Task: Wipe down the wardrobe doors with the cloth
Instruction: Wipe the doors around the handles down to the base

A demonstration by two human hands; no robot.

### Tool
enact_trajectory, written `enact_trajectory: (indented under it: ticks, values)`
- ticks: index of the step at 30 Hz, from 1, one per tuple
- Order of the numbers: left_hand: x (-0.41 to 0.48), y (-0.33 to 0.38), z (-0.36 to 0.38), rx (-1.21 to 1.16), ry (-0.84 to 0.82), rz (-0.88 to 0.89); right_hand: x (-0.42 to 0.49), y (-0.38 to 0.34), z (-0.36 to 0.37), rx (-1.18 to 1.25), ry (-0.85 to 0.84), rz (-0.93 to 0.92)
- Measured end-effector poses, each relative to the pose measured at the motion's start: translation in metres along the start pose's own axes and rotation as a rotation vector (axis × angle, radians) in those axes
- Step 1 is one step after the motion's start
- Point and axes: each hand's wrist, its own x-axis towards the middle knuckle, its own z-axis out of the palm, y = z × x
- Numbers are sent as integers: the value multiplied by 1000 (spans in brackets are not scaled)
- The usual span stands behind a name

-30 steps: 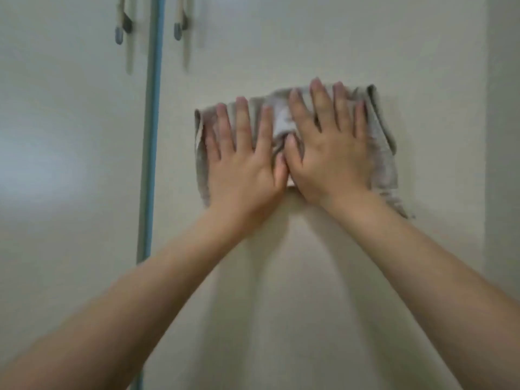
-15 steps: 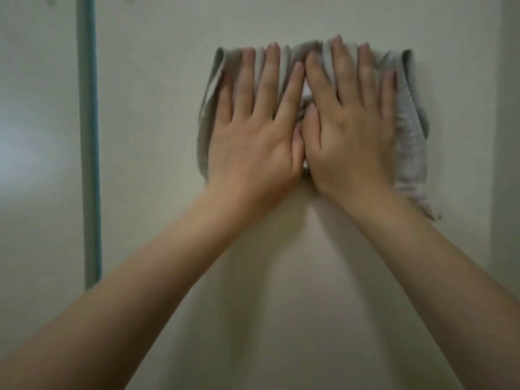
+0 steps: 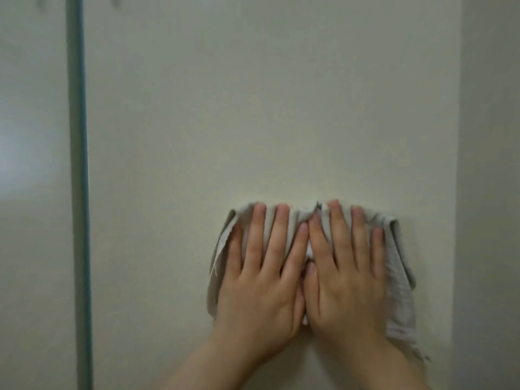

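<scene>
A crumpled grey cloth (image 3: pixel 399 291) is pressed flat against the cream right wardrobe door (image 3: pixel 253 108), low and right of centre in the view. My left hand (image 3: pixel 259 282) and my right hand (image 3: pixel 346 282) lie side by side on the cloth, palms down, fingers spread and pointing up, thumbs touching. The hands cover most of the cloth. Its folded edges show at the left, above the fingertips and down the right side.
A teal vertical strip (image 3: pixel 80 192) separates this door from the left wardrobe door (image 3: pixel 31 192). The door's right edge meets a pale side panel (image 3: pixel 489 192). The tips of two door handles barely show at the top left edge.
Both hands have slid the cloth down the door, from near the top of the view to its lower part. They remain side by side, flat on the cloth.
</scene>
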Motion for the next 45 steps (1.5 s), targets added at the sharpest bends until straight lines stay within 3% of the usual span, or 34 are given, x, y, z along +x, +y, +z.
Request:
enact_trajectory:
  ticks: [14,19,24,29,37,45]
  values:
    - [-83,20,11,145,-41,-1,-83,19,-13,-52,-122,-2]
    - [-81,27,7,68,-72,-121,-84,30,-14,-35,-96,-14]
    - [-21,28,8,-14,16,-132,-34,48,-10,-15,-10,-9]
    - [77,20,6,-20,119,-106,75,65,-11,22,112,53]
    - [233,4,0,-23,140,-137,228,111,-25,9,58,172]
    - [255,10,2,-32,171,-73,225,120,-27,154,200,196]
